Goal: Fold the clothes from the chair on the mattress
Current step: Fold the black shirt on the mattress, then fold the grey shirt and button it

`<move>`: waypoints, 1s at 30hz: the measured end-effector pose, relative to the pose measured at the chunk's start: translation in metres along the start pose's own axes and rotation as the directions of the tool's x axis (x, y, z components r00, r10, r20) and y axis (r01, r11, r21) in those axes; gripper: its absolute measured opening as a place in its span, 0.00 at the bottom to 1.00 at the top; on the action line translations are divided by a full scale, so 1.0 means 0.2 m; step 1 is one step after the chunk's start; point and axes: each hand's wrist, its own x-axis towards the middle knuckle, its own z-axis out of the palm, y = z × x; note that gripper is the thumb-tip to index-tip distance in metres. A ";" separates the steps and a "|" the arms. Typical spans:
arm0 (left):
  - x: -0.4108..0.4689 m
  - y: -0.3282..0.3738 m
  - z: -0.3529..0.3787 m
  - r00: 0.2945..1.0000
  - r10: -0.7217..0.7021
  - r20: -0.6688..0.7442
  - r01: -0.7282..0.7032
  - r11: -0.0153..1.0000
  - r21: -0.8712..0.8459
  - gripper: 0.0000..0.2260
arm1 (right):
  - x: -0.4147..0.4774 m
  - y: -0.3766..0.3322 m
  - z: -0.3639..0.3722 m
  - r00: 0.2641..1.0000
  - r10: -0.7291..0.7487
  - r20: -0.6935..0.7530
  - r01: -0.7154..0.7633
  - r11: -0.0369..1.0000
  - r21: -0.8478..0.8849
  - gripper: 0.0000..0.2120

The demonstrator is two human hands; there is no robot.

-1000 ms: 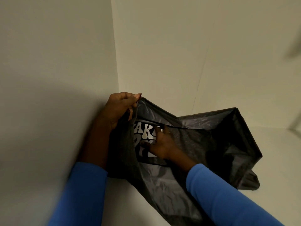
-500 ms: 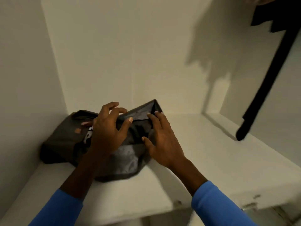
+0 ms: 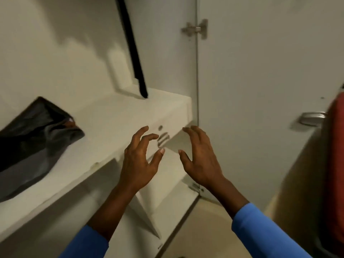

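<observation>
I record a white cupboard door (image 3: 260, 81) standing open and filling the right half of the view. Left of it, a white shelf (image 3: 119, 118) runs from the left edge of the view to the door's hinged edge. The dark folded garment (image 3: 37, 138) lies on that shelf at its left end, partly cut off by the edge of the view. A small light patch shows at its right corner, too blurred to read.

A red object (image 3: 337, 149) sits at the far right edge, in front of the door; I cannot identify it. A black strap (image 3: 132, 49) hangs from above, its lower end near the back of the shelf; I cannot tell whether it touches.

The left hand (image 3: 138, 161) and right hand (image 3: 201, 161) are raised side by side in front of the shelf's front edge, well apart from the garment. Both are empty, fingers spread and loosely bent. Blue sleeves (image 3: 264, 231) cover the forearms.

On the door I note a metal handle (image 3: 312, 118) and an upper hinge (image 3: 195, 29).
</observation>
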 end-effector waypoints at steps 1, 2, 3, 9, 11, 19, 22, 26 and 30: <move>-0.02 0.05 0.12 0.998 0.028 0.056 -0.026 0.999 -0.027 0.20 | -0.09 0.10 -0.07 0.998 0.055 -0.017 -0.056 0.998 -0.018 0.32; -0.04 0.11 0.23 0.992 0.055 0.110 -0.051 0.998 -0.045 0.19 | -0.17 0.20 -0.14 0.993 0.113 -0.035 -0.115 0.993 -0.035 0.32; -0.06 0.15 0.34 0.984 0.073 0.163 -0.063 0.996 -0.063 0.18 | -0.26 0.29 -0.20 0.984 0.172 -0.053 -0.174 0.984 -0.048 0.31; -0.18 0.47 1.04 0.867 0.217 0.449 -0.147 0.972 -0.185 0.17 | -0.72 0.81 -0.51 0.849 0.497 -0.178 -0.518 0.851 -0.094 0.29; -0.20 0.58 1.31 0.809 0.287 0.513 -0.186 0.953 -0.240 0.18 | -0.87 0.99 -0.62 0.782 0.581 -0.226 -0.612 0.784 -0.103 0.28; -0.31 1.16 2.29 0.514 0.501 0.696 -0.231 0.862 -0.451 0.16 | -1.38 1.46 -1.09 0.406 0.811 -0.422 -0.908 0.412 -0.080 0.29; -0.34 1.45 2.54 0.381 0.611 0.694 -0.287 0.791 -0.540 0.18 | -1.54 1.57 -1.23 0.266 0.821 -0.505 -0.957 0.287 -0.038 0.28; -0.44 1.80 2.78 0.192 0.696 0.692 -0.337 0.709 -0.619 0.20 | -1.72 1.68 -1.38 0.119 0.823 -0.556 -0.987 0.158 0.021 0.28; -0.53 2.09 3.00 0.048 0.728 0.684 -0.372 0.648 -0.664 0.22 | -1.89 1.82 -1.53 0.023 0.810 -0.586 -0.994 0.083 0.076 0.29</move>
